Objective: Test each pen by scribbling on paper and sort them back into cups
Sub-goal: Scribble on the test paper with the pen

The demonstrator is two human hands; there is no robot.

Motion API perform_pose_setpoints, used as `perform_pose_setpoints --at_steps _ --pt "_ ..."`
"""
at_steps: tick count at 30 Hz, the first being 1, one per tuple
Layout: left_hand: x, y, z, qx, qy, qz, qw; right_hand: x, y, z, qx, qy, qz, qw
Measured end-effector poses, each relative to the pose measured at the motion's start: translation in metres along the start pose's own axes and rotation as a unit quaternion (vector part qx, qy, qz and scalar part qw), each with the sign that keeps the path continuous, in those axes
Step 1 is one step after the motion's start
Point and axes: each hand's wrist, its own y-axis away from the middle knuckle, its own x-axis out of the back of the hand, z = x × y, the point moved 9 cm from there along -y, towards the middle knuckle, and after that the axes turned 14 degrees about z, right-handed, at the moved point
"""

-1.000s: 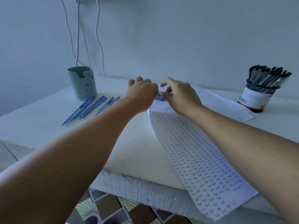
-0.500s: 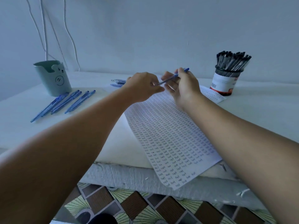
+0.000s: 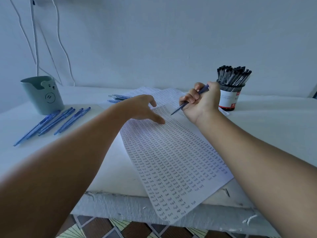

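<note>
While gripping blue pen (image 3: 189, 103) in curled right hand (image 3: 200, 103), tip down, just above paper (image 3: 173, 160). Left hand (image 3: 142, 109) spread loose over sheet, holding nothing. Beyond: few pens (image 3: 118, 98) at paper's top; blue pens (image 3: 51, 122) beside teal cup (image 3: 42, 95) left; can of black pens (image 3: 231, 90) right.

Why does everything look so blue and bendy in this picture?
Head view: dim, cool light tints the wall and table blue, with no glare; the wide lens bends the edges and makes the near arms huge; the left hand is a bit smeared, while the paper reads fairly sharp.
</note>
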Motion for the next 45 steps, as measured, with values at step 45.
perform_pose_setpoints --at_steps 45 --pt "-0.009 -0.022 -0.002 0.0 0.165 0.131 0.978 0.0 -0.006 0.012 0.253 0.546 -0.139 0.787"
